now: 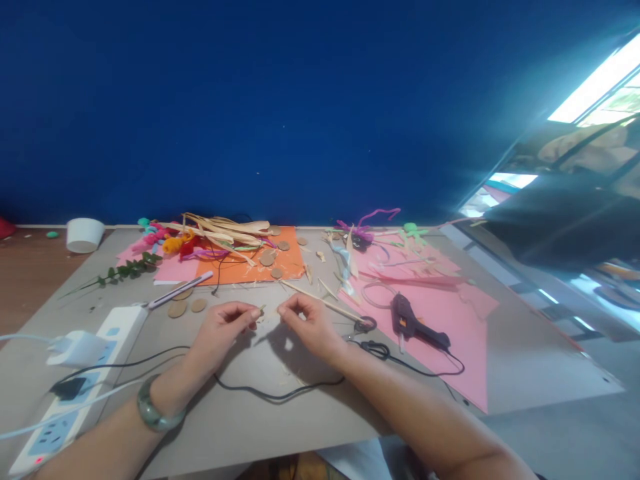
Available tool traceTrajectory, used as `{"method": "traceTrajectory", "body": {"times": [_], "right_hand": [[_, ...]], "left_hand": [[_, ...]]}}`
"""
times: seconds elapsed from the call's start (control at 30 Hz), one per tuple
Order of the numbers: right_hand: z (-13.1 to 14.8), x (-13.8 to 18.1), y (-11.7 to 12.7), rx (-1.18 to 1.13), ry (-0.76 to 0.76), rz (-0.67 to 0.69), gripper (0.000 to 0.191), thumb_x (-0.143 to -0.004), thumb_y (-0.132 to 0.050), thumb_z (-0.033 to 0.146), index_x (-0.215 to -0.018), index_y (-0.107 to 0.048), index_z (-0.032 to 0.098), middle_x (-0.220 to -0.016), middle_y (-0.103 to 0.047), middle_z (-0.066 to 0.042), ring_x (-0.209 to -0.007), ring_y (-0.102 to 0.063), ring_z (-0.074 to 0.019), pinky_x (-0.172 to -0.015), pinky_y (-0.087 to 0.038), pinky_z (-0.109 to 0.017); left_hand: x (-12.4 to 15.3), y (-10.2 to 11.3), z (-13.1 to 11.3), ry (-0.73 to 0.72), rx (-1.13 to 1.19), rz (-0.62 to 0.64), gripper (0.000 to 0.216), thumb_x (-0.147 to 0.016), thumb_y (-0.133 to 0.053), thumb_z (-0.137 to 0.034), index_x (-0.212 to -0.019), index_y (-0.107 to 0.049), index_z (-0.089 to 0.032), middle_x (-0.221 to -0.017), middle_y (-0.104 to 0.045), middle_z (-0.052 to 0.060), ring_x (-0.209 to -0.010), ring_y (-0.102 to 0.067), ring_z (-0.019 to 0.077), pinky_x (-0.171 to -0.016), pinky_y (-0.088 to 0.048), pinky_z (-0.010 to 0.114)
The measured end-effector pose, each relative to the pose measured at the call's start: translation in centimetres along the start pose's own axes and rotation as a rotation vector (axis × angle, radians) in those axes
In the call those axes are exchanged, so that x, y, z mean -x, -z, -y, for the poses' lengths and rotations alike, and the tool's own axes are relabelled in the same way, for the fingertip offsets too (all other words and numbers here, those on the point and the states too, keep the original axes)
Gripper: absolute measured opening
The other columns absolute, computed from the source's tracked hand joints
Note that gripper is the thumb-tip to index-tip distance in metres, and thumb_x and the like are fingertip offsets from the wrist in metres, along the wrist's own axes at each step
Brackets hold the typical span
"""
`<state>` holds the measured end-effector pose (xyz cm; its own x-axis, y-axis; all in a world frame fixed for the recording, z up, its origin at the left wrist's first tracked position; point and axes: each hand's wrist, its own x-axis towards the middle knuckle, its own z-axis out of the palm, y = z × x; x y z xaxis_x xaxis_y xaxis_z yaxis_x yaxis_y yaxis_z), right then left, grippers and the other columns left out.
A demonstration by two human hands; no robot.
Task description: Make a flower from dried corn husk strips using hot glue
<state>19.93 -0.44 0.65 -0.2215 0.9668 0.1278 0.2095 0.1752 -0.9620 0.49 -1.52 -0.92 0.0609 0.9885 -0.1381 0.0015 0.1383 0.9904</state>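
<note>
Over the middle of the grey table (195,420), my left hand (227,330) is closed in a pinch, with a tiny bit at its fingertips too small to name. My right hand (310,325) also pinches thumb to finger, a short gap away, and what lies in it cannot be made out. Pale shreds are scattered on the table below and between the fingers. Just beyond my right hand lies a thin pale stick (327,303). Brown round discs (177,308) rest beyond my left hand, close to a lilac pen-like tool (181,289).
A black glue gun (415,325) lies on pink sheets (467,340) at right, its cord crossing in front of my hands. A power strip (117,333) with plugs stands at left. Dried husk strips (225,230) cover orange paper (287,263); a white cup (85,235) stands back left.
</note>
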Motion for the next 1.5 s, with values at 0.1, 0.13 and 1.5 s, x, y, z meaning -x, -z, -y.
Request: {"method": "traceTrajectory", "body": {"times": [0.1, 0.13, 1.5], "right_hand": [[0.0, 0.2, -0.2, 0.016, -0.009, -0.002, 0.018, -0.081, -0.060, 0.028, -0.067, -0.060, 0.017, -0.061, -0.059, 0.001, -0.058, -0.051, -0.0114, -0.059, -0.043, -0.025], [0.0, 0.2, -0.3, 0.020, -0.008, -0.003, 0.017, -0.081, -0.060, 0.028, -0.067, -0.060, 0.017, -0.061, -0.059, 0.001, -0.058, -0.051, -0.0114, -0.059, -0.043, -0.025], [-0.1, 0.4, -0.7, -0.036, -0.031, 0.071, 0.018, -0.079, -0.062, 0.029, -0.067, -0.059, 0.016, -0.060, -0.057, 0.002, -0.057, -0.048, -0.0102, -0.058, -0.040, -0.025]], "left_hand": [[0.2, -0.2, 0.2, 0.020, -0.001, 0.033, 0.027, -0.071, -0.073, -0.040, -0.077, -0.073, -0.014, -0.056, -0.064, 0.001, -0.051, -0.052, 0.0109, -0.048, -0.042, 0.021], [0.2, -0.3, 0.2, 0.023, -0.004, 0.038, 0.027, -0.072, -0.073, -0.040, -0.078, -0.073, -0.014, -0.055, -0.064, 0.001, -0.049, -0.052, 0.0109, -0.046, -0.041, 0.021], [0.3, -1.0, 0.2, 0.098, 0.067, 0.104, 0.025, -0.070, -0.074, -0.036, -0.076, -0.069, -0.012, -0.055, -0.061, -0.001, -0.046, -0.046, 0.0070, -0.044, -0.035, 0.019]]}}
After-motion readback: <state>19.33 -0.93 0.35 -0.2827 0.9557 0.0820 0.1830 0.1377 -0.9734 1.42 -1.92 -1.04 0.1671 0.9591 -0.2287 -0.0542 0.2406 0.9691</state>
